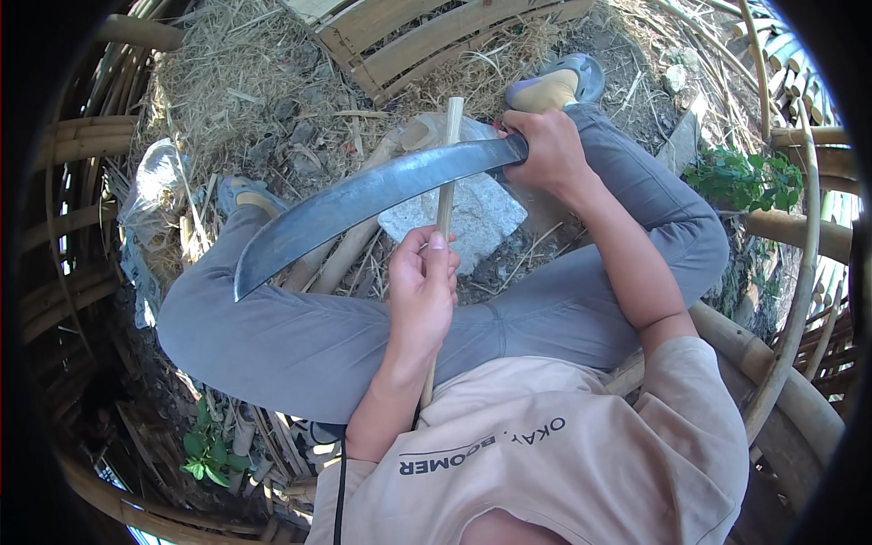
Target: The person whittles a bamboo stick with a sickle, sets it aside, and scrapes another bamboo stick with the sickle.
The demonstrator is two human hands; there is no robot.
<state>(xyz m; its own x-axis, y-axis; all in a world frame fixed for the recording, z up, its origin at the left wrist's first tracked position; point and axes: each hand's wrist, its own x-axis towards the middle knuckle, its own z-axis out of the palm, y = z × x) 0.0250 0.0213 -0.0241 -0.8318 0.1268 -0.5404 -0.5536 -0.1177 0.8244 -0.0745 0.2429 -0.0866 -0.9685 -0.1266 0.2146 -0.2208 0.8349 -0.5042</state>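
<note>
My right hand is closed around the handle of a machete with a long, dark, curved blade. The blade reaches leftward across my lap, its tip near my left knee. In my left hand a slim, pale bamboo stick is pinched between thumb and fingers. The stick stands lengthwise in front of me, and its lower part runs back past my wrist toward my shirt. The blade crosses in front of the stick above my left fingers. Below them, between my legs, lies a pale, rough stone block.
A slatted wooden crate stands at the far side on straw-strewn ground. Bamboo poles curve along my right. Clear plastic lies at the left beside my foot. Green plants grow at the right, and another plant at lower left.
</note>
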